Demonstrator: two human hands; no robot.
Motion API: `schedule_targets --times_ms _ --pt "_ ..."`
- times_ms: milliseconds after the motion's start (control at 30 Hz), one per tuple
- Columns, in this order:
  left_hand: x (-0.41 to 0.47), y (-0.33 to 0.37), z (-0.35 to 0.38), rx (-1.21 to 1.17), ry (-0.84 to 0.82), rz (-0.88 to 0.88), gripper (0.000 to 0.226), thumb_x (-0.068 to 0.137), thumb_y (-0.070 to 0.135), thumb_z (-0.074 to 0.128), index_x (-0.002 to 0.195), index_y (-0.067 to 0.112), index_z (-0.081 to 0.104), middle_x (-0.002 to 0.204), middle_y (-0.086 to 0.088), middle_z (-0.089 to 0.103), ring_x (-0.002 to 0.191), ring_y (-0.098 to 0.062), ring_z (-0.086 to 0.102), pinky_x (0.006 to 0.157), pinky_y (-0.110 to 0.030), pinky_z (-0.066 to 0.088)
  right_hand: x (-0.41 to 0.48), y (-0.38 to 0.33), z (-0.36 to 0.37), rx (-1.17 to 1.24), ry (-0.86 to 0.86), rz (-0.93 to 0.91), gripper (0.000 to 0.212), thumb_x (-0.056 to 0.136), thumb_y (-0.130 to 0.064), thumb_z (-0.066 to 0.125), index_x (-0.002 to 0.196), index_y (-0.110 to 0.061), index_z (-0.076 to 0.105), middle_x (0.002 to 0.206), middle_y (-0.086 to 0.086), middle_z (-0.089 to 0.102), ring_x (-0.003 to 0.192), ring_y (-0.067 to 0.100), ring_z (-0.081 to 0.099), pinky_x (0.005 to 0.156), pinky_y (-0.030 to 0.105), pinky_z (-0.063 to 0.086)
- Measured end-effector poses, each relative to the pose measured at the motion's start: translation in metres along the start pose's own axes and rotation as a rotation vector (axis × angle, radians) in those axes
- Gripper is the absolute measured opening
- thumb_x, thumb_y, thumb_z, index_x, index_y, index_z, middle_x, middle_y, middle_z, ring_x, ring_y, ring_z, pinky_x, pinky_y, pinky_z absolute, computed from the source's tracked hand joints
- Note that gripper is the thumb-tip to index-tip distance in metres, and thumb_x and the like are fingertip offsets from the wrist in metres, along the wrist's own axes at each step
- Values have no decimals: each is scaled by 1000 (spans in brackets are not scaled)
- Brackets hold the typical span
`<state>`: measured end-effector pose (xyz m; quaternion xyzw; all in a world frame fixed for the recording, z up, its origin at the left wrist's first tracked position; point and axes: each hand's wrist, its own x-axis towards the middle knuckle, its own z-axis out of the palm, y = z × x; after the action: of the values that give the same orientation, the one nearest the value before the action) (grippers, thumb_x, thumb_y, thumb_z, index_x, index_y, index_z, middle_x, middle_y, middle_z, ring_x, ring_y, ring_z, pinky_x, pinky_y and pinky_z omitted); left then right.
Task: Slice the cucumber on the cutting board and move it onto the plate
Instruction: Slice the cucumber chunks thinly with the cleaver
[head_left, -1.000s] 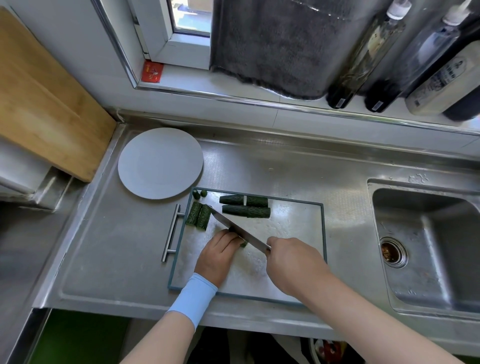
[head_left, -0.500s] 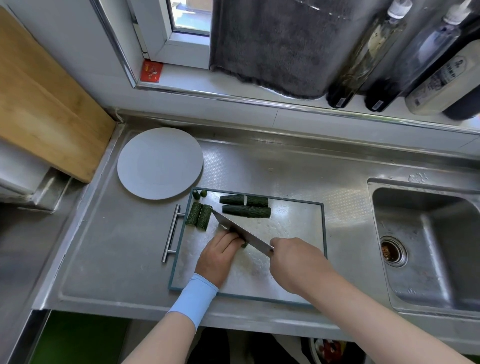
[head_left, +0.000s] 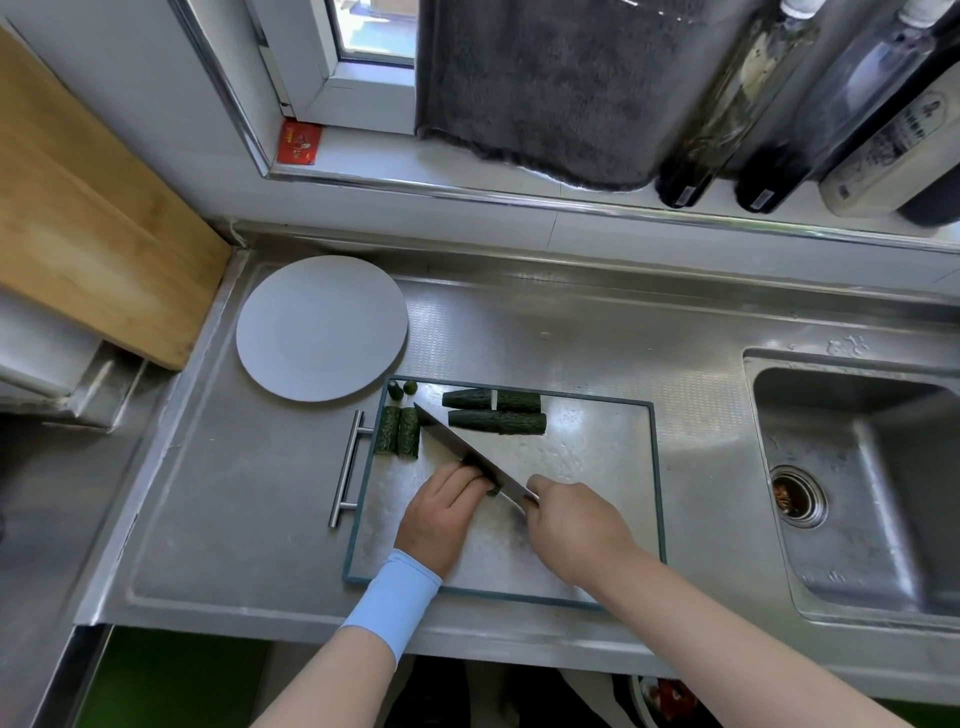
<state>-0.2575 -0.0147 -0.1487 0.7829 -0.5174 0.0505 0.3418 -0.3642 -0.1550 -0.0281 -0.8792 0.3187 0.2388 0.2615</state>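
Observation:
On the steel cutting board (head_left: 597, 499), my left hand (head_left: 441, 512) curls over a cucumber piece (head_left: 493, 491) that is almost wholly hidden under its fingers. My right hand (head_left: 576, 530) grips the handle of a knife (head_left: 462, 449), whose blade crosses the held piece and points up-left. Two long cucumber pieces (head_left: 496, 413) lie side by side at the board's far edge. Two short pieces (head_left: 397, 431) sit at the board's left edge, with two small end bits (head_left: 402, 388) at the far left corner. A round white plate (head_left: 322, 327) with nothing on it stands beyond the board's left corner.
A sink (head_left: 857, 483) opens to the right of the board. A wooden board (head_left: 88, 208) leans at the far left. Bottles (head_left: 779, 104) and a dark towel (head_left: 545, 88) line the window ledge behind. A bar handle (head_left: 345, 467) sticks out from the cutting board's left side.
The knife has shifted slightly back and forth over the held cucumber piece. My left hand and the other pieces have stayed in place.

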Motion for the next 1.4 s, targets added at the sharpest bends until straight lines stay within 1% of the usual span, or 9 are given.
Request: schedule_targets --times_ms 67,333,500,800,900,1000,1133,1300,1400 --pt "0 0 0 0 2 -4 22 81 -5 72 102 4 70 107 -10 66 101 -28 60 83 -37 52 2 2 3 31 2 3 19 103 -29 38 95 -21 53 82 3 63 74 26 58 64 35 49" --pt "2 1 -2 0 -17 -13 25 78 -3 75 101 6 69 106 -9 65 99 -29 60 84 -37 51 -5 16 4 -30 14 -39 19 103 -29 38 91 -21 49 74 2 59 66 24 53 52 32 36" --pt "12 6 -11 15 -42 -31 20 79 5 74 97 10 69 102 -7 63 96 -27 55 86 -35 46 -8 17 -13 44 17 -20 30 102 -36 40 74 -26 47 74 -3 60 64 19 52 53 31 34" --pt "37 -3 -35 77 -221 -35 29 68 5 80 94 13 68 93 -5 62 83 -22 56 70 -31 51 -12 14 -42 128 127 -17 32 101 -43 42 80 -24 57 72 -4 64 63 19 59 50 29 36" --pt "44 -17 -47 156 -259 -64 31 67 12 83 95 17 69 92 -1 63 82 -21 57 74 -30 48 -11 14 -47 144 159 -11 31 102 -41 42 81 -26 59 71 -5 64 62 19 60 52 30 42" --pt "55 -33 -55 271 -274 -80 28 66 19 86 90 20 71 86 3 65 81 -22 60 77 -32 41 -10 15 -49 168 183 4 32 102 -40 42 75 -28 55 70 -5 63 62 20 60 53 32 43" --pt "68 -40 -59 334 -353 -78 26 62 26 89 84 25 75 80 5 64 76 -22 60 68 -31 48 -10 16 -50 184 200 29 34 102 -39 43 71 -26 50 68 -4 62 60 20 57 50 30 37" --pt "75 -28 -58 315 -315 -108 29 66 20 84 93 22 74 84 -2 60 74 -25 57 62 -35 47 -10 20 -50 163 216 65 36 101 -41 43 69 -24 46 65 -4 59 61 21 56 51 32 35" --pt "73 -12 -52 193 -386 63 39 70 9 71 107 22 68 102 -2 61 91 -25 58 74 -36 49 -11 22 -51 165 237 84 36 101 -40 43 68 -24 45 65 -4 58 59 20 53 51 31 35"
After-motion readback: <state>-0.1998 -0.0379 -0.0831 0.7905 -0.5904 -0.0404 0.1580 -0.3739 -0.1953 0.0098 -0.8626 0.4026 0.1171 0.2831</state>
